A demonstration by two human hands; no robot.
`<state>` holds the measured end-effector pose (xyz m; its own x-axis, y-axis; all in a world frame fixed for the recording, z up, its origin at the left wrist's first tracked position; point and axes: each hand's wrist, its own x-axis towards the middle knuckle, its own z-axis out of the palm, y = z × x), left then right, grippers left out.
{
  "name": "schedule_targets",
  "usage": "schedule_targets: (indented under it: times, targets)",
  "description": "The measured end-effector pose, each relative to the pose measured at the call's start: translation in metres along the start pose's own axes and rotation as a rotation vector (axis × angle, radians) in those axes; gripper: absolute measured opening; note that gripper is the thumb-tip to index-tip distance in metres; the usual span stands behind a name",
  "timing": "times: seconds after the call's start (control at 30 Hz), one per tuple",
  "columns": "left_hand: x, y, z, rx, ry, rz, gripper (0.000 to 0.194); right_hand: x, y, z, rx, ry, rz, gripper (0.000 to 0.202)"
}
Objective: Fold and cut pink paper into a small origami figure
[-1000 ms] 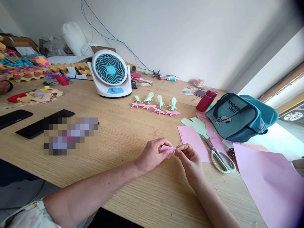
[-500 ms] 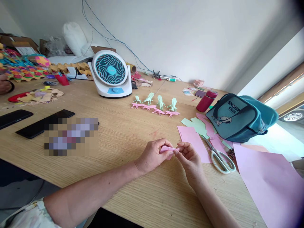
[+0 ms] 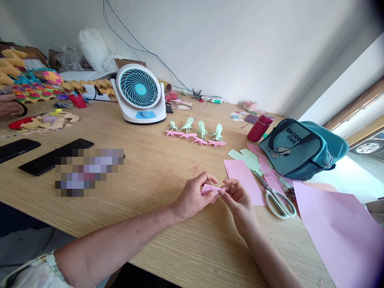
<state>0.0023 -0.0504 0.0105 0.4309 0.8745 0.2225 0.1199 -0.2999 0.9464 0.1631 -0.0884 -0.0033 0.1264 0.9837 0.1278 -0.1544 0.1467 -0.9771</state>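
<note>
Holding a small folded pink paper [image 3: 207, 189] in front, just above the wooden table [image 3: 150, 168], between left hand [image 3: 192, 196] and right hand [image 3: 241, 202]. With the left, gripping the wider end, thumb laid along the near side and index finger arched over the top; cannot tell the contact of the hidden fingers. With the right, pinching the narrow tip between thumb and index finger, other fingers loosely curled. Compared with a second ago, showing more of a pink flap below the left thumb, both hands in nearly the same place. At the far left edge, now seeing much more of a yellow bumpy piece [image 3: 10, 64], above a co-worker's hand [image 3: 10, 106], also shifted further into view. Among containers, noticing a red cup [image 3: 78, 101] with blue pen-like sticks [image 3: 75, 93] standing in it. Near the right, finding a teal Snoopy bag [image 3: 295, 148] and, just beside it, a capped red bottle [image 3: 260, 129]; cannot tell the contents of either. Between right hand and bag, seeing white-handled scissors [image 3: 277, 200], blades over paper scraps [image 3: 250, 159], next to stacked pink sheets [image 3: 244, 180]. Beyond the hands, counting four green paper insects [image 3: 202, 130] behind four pink paper insects [image 3: 199, 141].
</note>
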Motion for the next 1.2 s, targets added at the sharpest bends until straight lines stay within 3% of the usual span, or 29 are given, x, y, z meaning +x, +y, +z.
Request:
schedule_targets:
  times: [0.17, 0.43, 0.67, 0.8, 1.2]
  targets:
    - [0.0002, -0.0015, -0.0002, 0.044, 0.007, 0.005, 0.021, 0.0004, 0.0009, 0.0005, 0.009, -0.043, 0.021, 0.036]
    - [0.0023, -0.0004, -0.0026, -0.01, -0.07, -0.004, 0.024, -0.0006, -0.0021, 0.0017, -0.043, 0.022, -0.021, 0.034]
    - [0.0051, -0.0039, -0.0015, 0.062, -0.008, -0.023, 0.023, -0.0007, -0.0008, 0.0017, -0.004, 0.039, 0.008, 0.034]
    - [0.0051, -0.0037, -0.003, 0.024, -0.024, -0.037, 0.024, 0.0006, 0.0042, -0.0005, -0.045, 0.005, 0.023, 0.024]
    - [0.0038, 0.0018, -0.0036, 0.057, -0.034, -0.05, 0.021, -0.0021, 0.0056, -0.0015, -0.088, -0.056, 0.001, 0.024]
